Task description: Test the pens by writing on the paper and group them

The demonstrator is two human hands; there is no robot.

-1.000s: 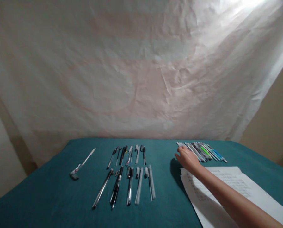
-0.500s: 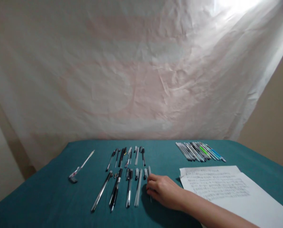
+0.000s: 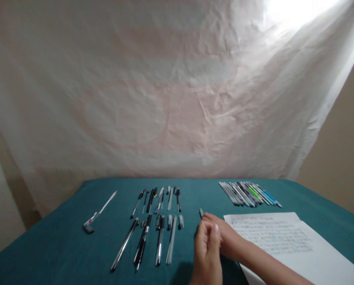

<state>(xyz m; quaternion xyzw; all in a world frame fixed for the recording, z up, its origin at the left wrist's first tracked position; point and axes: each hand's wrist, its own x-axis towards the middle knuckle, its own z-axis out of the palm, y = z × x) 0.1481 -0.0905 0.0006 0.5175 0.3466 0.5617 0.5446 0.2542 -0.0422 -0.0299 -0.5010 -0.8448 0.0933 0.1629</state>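
Note:
My right hand (image 3: 222, 235) is closed round a pen (image 3: 201, 213), whose clear and dark end sticks out past the knuckles. In front of it comes my left hand (image 3: 206, 249), with curled fingers and the thumb up, overlapping the right one. What lies inside the left fingers is hidden. To the left of both hands lies a front row of pens, among them a clear barrel (image 3: 171, 240), a dark-capped pen (image 3: 160, 241), a black pen (image 3: 142, 243) and a long clear pen (image 3: 124, 245). A small loose cap (image 3: 180, 222) lies nearest my hands.
Behind the front row lies another row of pens and caps (image 3: 151, 200). At the back right several pens (image 3: 250, 194) lie side by side. Handwritten paper sheets (image 3: 322, 253) lie on the right, partly under my right arm. A thin white pen or refill (image 3: 104, 206) touches a crumpled piece (image 3: 88, 228) at far left.
My right hand has lifted the pen at the front row's right end and drawn it rightward. My left hand has come in from below to meet it.

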